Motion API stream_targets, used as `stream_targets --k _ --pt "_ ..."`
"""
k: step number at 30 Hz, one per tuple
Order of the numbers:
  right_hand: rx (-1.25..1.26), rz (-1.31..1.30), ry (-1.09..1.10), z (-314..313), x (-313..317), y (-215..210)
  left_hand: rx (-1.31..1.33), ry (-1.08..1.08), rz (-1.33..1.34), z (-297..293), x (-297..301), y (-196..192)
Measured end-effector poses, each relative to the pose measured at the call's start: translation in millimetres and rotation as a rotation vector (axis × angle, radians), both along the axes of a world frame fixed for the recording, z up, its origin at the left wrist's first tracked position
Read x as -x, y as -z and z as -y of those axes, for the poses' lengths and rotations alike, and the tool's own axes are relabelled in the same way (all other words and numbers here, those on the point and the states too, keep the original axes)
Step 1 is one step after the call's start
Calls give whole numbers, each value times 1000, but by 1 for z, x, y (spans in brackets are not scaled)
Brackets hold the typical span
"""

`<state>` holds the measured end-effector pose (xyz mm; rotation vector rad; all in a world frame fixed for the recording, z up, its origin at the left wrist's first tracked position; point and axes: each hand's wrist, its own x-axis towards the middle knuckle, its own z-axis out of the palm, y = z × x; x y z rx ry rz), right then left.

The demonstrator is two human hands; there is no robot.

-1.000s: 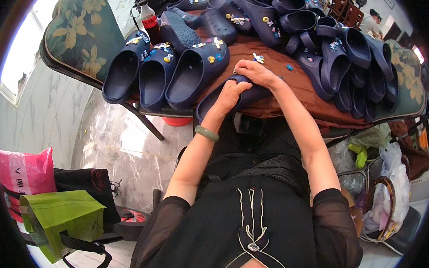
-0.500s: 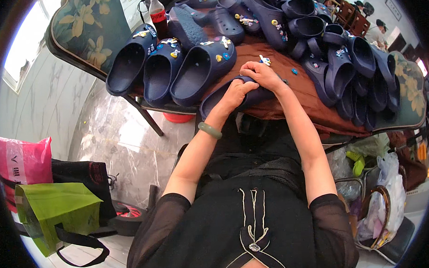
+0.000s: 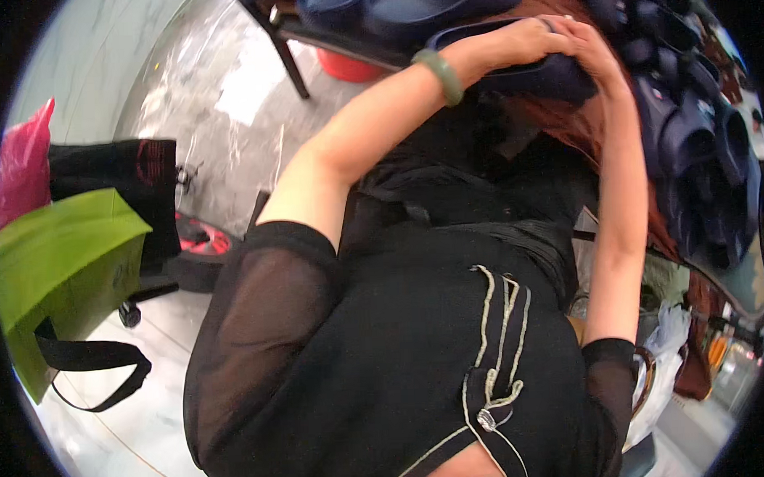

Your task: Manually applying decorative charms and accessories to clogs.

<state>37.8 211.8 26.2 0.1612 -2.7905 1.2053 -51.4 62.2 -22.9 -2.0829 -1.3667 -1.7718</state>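
Observation:
A dark navy clog [image 3: 538, 80] lies on its side at the table's near edge, its opening partly covered by my left forearm. My left hand [image 3: 522, 43], with a pale green bangle [image 3: 440, 77] on the wrist, reaches across the clog, fingers closed on its front part. Against the toe end, my right hand [image 3: 593, 53] is closed on the clog too, its fingertips meeting those of my left hand. Anything small between the fingertips is hidden. More navy clogs [image 3: 416, 8] stand just left of my hands, cut off by the upper rim.
Stacked navy clogs [image 3: 699, 147] cover the table's right side, over a brown cloth [image 3: 563, 135]. Beneath the table edge is a red round thing [image 3: 348, 65]. A green bag [image 3: 71, 258] and a pink plastic bag [image 3: 24, 171] are on my left; plastic bags [image 3: 668, 346] lie lower right.
The view has tilted down and turned, so the table now sits at the upper rim and its far side is out of sight. Both hands remain together at the same clog.

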Motion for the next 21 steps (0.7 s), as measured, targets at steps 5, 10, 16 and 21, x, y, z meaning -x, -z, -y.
stream_targets --k 5,10,16,21 --pt "260 -38 199 2 -21 10 573 138 588 31 -20 -48" --pt "370 -61 292 -9 -31 7 412 327 494 -30 -20 -48" --pt "346 124 254 11 11 5 -121 -150 -460 -39 26 15" --pt "384 267 90 -8 -6 -10 40 -181 -241 -17 -4 11"
